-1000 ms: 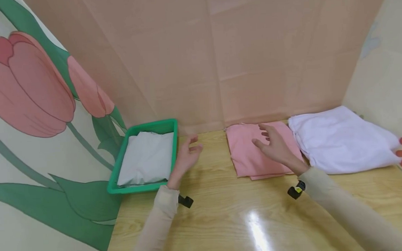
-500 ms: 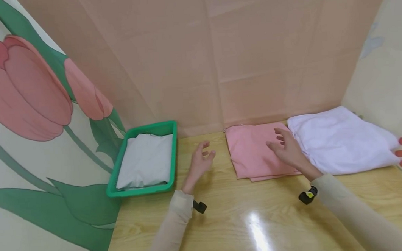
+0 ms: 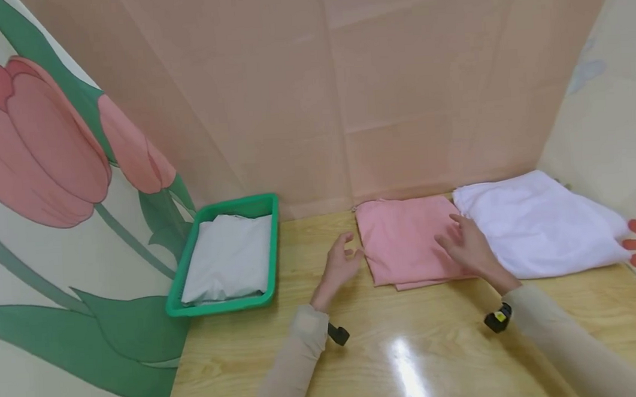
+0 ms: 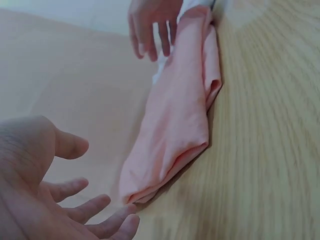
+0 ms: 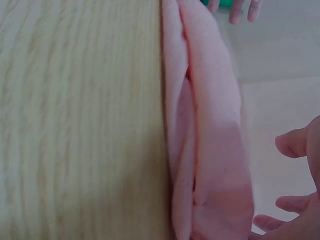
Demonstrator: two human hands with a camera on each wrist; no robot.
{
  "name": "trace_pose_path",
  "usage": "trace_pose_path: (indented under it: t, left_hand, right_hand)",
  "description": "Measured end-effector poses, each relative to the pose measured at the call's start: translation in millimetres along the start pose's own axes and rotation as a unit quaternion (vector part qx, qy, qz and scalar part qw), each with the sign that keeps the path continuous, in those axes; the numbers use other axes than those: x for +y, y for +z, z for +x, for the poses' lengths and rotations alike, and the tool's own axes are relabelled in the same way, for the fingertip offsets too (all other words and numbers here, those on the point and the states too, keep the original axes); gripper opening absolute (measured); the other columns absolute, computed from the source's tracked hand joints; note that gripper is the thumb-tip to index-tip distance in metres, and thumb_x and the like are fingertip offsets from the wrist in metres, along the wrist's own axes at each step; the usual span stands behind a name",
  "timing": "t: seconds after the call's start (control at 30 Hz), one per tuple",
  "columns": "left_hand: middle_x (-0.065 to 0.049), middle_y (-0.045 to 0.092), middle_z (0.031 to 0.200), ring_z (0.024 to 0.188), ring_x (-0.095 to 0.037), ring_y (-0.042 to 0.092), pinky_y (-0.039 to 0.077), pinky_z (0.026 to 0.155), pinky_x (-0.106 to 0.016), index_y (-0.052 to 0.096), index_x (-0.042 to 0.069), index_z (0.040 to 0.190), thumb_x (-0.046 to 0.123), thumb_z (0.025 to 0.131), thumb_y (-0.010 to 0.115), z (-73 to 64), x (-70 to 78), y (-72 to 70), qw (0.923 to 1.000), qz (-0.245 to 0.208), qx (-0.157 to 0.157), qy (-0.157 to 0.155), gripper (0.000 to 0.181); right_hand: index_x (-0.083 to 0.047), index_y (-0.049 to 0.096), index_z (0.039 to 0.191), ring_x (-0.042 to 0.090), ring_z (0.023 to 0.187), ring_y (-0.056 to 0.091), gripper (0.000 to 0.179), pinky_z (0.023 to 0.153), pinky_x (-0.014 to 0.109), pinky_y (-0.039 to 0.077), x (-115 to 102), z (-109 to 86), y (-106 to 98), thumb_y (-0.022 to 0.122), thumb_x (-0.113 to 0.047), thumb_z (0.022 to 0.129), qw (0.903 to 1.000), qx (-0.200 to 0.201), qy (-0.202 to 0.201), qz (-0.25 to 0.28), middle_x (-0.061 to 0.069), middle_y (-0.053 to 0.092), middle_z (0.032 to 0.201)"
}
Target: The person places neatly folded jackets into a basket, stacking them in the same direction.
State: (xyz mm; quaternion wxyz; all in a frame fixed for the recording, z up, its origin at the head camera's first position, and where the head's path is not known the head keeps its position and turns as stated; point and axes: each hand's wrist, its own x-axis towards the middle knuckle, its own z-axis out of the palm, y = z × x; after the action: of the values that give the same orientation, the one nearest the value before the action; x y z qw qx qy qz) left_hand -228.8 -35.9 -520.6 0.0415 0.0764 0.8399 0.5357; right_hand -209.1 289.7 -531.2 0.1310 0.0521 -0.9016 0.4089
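A folded pink cloth (image 3: 403, 242) lies on the wooden table against the back sheet. My left hand (image 3: 342, 264) hovers beside its left edge, fingers spread and loosely bent, holding nothing. Over the cloth's right side is my right hand (image 3: 469, 247), thumb apart from the fingers, with nothing held. In the left wrist view the left hand's fingertips (image 4: 129, 225) come close to a corner of the pink cloth (image 4: 170, 115); whether they touch it I cannot tell. The right wrist view has the cloth's layered front edge (image 5: 215, 125) beside the right hand (image 5: 300, 200).
A folded white cloth (image 3: 541, 229) lies right of the pink one, partly behind the right hand. On the left stands a green tray (image 3: 271, 291) with a folded pale grey cloth (image 3: 232, 257) in it. A brown sheet (image 3: 270, 105) hangs behind; painted walls flank the table (image 3: 369, 351).
My left hand has moved right, away from the green tray and up to the pink cloth's left edge. My right hand has shifted right and slightly nearer, over the cloth's right side.
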Motion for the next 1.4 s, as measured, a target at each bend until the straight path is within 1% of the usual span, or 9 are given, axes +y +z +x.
trace_pose_path:
  t: [0.2, 0.43, 0.67, 0.73, 0.87, 1.03, 1.1, 1.23, 1.4]
  left_hand:
    - [-0.021, 0.051, 0.157, 0.135, -0.042, 0.057, 0.051, 0.110, -0.054, 0.048, 0.005, 0.157, 0.019, 0.105, 0.065, 2.8, -2.3, 19.0, 0.9999, 0.002, -0.008, 0.008, 0.057]
    - [-0.022, 0.057, 0.138, 0.103, -0.024, 0.059, 0.052, 0.082, -0.034, 0.051, 0.002, 0.153, 0.020, 0.099, 0.070, 4.6, -5.3, 30.6, 0.9998, -0.012, -0.008, 0.011, 0.060]
    - [-0.018, 0.051, 0.156, 0.129, -0.026, 0.054, 0.045, 0.112, -0.042, 0.046, 0.006, 0.158, 0.023, 0.099, 0.071, 6.7, -7.2, 38.2, 0.9989, -0.010, -0.047, 0.000, 0.066]
    - [-0.018, 0.052, 0.156, 0.129, -0.027, 0.054, 0.045, 0.113, -0.044, 0.047, 0.008, 0.157, 0.021, 0.099, 0.071, 6.7, -6.6, 40.2, 0.9988, -0.007, -0.047, -0.007, 0.065]
    - [-0.019, 0.055, 0.152, 0.109, -0.025, 0.059, 0.051, 0.102, -0.042, 0.049, 0.010, 0.156, 0.016, 0.097, 0.072, 6.2, -4.2, 43.2, 0.9985, -0.023, -0.047, -0.019, 0.064]
    - [-0.020, 0.051, 0.157, 0.122, -0.027, 0.057, 0.049, 0.110, -0.048, 0.049, 0.012, 0.154, 0.015, 0.094, 0.075, 8.9, -2.3, 44.5, 0.9960, -0.048, -0.064, -0.040, 0.065]
    - [-0.020, 0.050, 0.158, 0.133, -0.030, 0.052, 0.046, 0.115, -0.051, 0.050, 0.010, 0.152, 0.016, 0.093, 0.076, 10.3, -2.1, 44.4, 0.9949, -0.057, -0.071, -0.043, 0.065]
    - [-0.022, 0.052, 0.154, 0.127, -0.031, 0.055, 0.050, 0.110, -0.052, 0.051, 0.006, 0.150, 0.014, 0.093, 0.077, 10.6, -1.8, 45.0, 0.9931, -0.077, -0.076, -0.046, 0.063]
    - [-0.019, 0.054, 0.151, 0.124, -0.029, 0.056, 0.051, 0.108, -0.049, 0.056, 0.008, 0.146, 0.010, 0.092, 0.077, 9.9, -4.0, 49.6, 0.9951, -0.077, -0.048, -0.038, 0.058]
  right_hand:
    - [0.019, 0.030, 0.157, 0.066, 0.140, 0.037, 0.079, 0.113, 0.077, 0.033, 11.8, -3.2, -2.0, 0.070, -0.023, 0.103, 0.9988, -0.029, 0.039, 0.002, 0.049, 0.036, 0.153]
    - [0.020, 0.028, 0.157, 0.066, 0.142, 0.034, 0.082, 0.115, 0.077, 0.031, 15.5, -5.3, -2.7, 0.070, -0.024, 0.102, 0.9974, -0.044, 0.057, -0.004, 0.050, 0.034, 0.154]
    - [0.024, 0.035, 0.151, 0.066, 0.137, 0.041, 0.080, 0.112, 0.075, 0.037, 22.5, -1.0, -4.0, 0.074, -0.020, 0.096, 0.9980, -0.033, 0.054, -0.006, 0.052, 0.042, 0.146]
    - [0.025, 0.035, 0.150, 0.066, 0.135, 0.044, 0.080, 0.112, 0.073, 0.038, 26.1, 0.2, -5.2, 0.074, -0.019, 0.096, 0.9977, -0.035, 0.058, -0.004, 0.052, 0.044, 0.145]
    - [0.022, 0.023, 0.156, 0.066, 0.139, 0.041, 0.087, 0.115, 0.071, 0.038, 30.8, 1.9, -9.3, 0.072, -0.023, 0.100, 0.9927, -0.072, 0.096, 0.017, 0.053, 0.037, 0.150]
    - [0.017, 0.010, 0.162, 0.065, 0.146, 0.033, 0.094, 0.119, 0.070, 0.035, 31.4, 4.1, -12.6, 0.070, -0.026, 0.104, 0.9812, -0.103, 0.148, 0.069, 0.051, 0.025, 0.158]
    - [0.017, 0.008, 0.162, 0.065, 0.148, 0.029, 0.096, 0.120, 0.070, 0.032, 31.5, 5.4, -12.4, 0.071, -0.026, 0.103, 0.9790, -0.107, 0.153, 0.082, 0.050, 0.020, 0.161]
    - [0.015, 0.003, 0.163, 0.064, 0.153, 0.019, 0.100, 0.124, 0.070, 0.025, 31.2, 7.1, -11.0, 0.071, -0.025, 0.103, 0.9749, -0.117, 0.160, 0.102, 0.045, 0.008, 0.167]
    - [0.007, 0.001, 0.167, 0.062, 0.153, 0.020, 0.098, 0.122, 0.072, 0.027, 34.0, 6.5, -9.1, 0.070, -0.020, 0.103, 0.9754, -0.115, 0.147, 0.117, 0.042, 0.008, 0.170]
